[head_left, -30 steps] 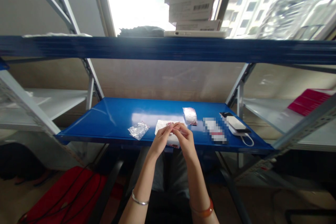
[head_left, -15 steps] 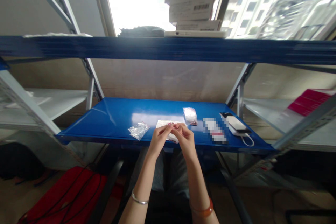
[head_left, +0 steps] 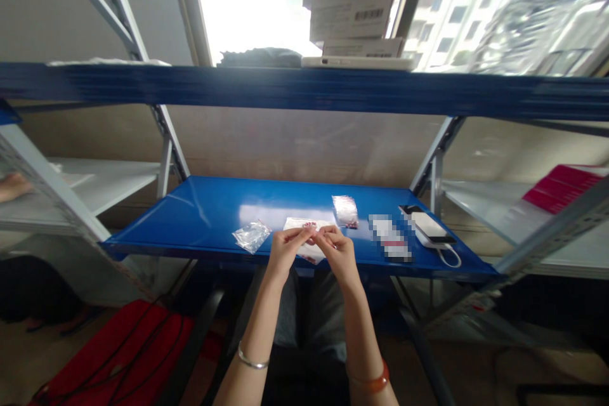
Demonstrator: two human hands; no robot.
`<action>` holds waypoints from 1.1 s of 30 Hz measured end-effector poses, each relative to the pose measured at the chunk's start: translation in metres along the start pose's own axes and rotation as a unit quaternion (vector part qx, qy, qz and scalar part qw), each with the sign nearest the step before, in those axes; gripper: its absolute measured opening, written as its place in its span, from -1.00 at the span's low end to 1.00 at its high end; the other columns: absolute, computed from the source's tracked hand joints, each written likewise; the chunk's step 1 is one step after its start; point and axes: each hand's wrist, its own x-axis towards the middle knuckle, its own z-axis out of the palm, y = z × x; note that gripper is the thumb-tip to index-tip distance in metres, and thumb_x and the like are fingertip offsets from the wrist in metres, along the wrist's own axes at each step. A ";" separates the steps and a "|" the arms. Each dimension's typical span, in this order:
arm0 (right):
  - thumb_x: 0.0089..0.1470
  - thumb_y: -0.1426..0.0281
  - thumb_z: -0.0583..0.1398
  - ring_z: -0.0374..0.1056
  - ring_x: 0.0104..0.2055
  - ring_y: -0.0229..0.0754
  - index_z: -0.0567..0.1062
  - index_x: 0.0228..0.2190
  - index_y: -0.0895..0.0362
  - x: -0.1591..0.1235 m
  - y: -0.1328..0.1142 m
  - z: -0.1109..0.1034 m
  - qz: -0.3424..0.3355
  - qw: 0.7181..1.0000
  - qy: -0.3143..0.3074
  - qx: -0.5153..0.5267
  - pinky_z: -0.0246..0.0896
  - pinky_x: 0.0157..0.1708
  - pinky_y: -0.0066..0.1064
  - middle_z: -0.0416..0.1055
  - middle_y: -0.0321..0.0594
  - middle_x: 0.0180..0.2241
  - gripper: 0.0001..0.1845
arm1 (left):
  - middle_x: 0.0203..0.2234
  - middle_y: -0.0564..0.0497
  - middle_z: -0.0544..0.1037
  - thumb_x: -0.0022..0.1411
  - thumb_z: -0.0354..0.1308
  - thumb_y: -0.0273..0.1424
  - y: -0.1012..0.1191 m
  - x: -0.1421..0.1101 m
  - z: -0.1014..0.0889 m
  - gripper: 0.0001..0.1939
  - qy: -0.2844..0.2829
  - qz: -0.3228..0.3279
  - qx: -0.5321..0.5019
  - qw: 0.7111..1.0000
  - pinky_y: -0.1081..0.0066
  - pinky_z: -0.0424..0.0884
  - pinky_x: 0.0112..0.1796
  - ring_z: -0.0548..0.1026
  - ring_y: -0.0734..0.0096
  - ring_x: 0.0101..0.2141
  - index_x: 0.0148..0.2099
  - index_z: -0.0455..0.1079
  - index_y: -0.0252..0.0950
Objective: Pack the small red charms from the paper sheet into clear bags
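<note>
My left hand [head_left: 287, 246] and my right hand [head_left: 339, 247] meet above the front of the blue table [head_left: 214, 203]. Fingertips of both are pinched together around a small piece with dark red spots [head_left: 310, 226], too small to name and partly covered by the fingers. Beneath them lies a white sheet or packet with red marks [head_left: 311, 259], mostly hidden by my hands. Left of my hands rests a loose pile of clear plastic bags [head_left: 252, 236]. Beyond my right hand is a stack of small clear packets [head_left: 345, 210] with dark red at the near end.
A blurred-out item [head_left: 390, 238], a phone [head_left: 412, 209] and a white device with a cable [head_left: 432, 228] lie at the right. A blue shelf beam [head_left: 285, 85] crosses above, bearing white boxes [head_left: 352, 16]. Another person's hand [head_left: 14, 187] shows at the far left.
My hands have parted slightly and more of the red-spotted piece shows between them. Another person's hand has come into view at the far left.
</note>
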 end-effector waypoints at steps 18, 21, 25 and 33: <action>-0.18 0.15 0.31 0.20 -0.51 -0.31 0.29 -0.66 0.14 0.002 0.007 -0.023 0.076 0.994 -0.073 -0.036 0.10 -0.51 -0.48 0.33 -0.31 -0.55 -0.60 | -0.52 -0.04 0.58 -0.03 0.29 -0.23 -0.006 0.002 0.009 -0.72 0.063 -0.017 -0.046 0.997 0.48 0.39 -0.39 0.48 0.48 -0.51 -0.36 0.56 -0.37; -0.25 0.15 0.34 0.23 -0.54 -0.31 0.41 -0.49 0.15 0.002 0.011 -0.024 0.105 0.991 -0.080 -0.033 0.11 -0.55 -0.48 0.41 -0.28 -0.49 -0.63 | -0.51 -0.05 0.59 -0.02 0.28 -0.23 -0.006 0.003 0.008 -0.72 0.063 -0.018 -0.050 0.997 0.49 0.38 -0.38 0.48 0.48 -0.50 -0.34 0.56 -0.37; -0.20 0.15 0.31 0.23 -0.59 -0.33 0.47 -0.40 0.17 0.003 0.013 -0.025 0.117 0.988 -0.100 -0.029 0.12 -0.58 -0.47 0.45 -0.25 -0.49 -0.63 | -0.44 -0.08 0.60 -0.02 0.27 -0.23 -0.005 0.003 0.007 -0.72 0.035 -0.018 -0.045 0.998 0.45 0.40 -0.36 0.50 0.44 -0.46 -0.35 0.55 -0.37; -0.22 0.13 0.29 0.35 -0.62 -0.23 0.48 -0.45 0.19 0.006 0.027 -0.044 0.146 0.988 0.000 -0.059 0.11 -0.70 -0.48 0.44 -0.21 -0.52 -0.63 | -0.31 -0.13 0.60 -0.12 0.33 -0.29 -0.015 0.008 0.002 -0.68 -0.001 -0.016 -0.034 0.999 0.33 0.41 -0.18 0.53 0.27 -0.26 -0.29 0.53 -0.36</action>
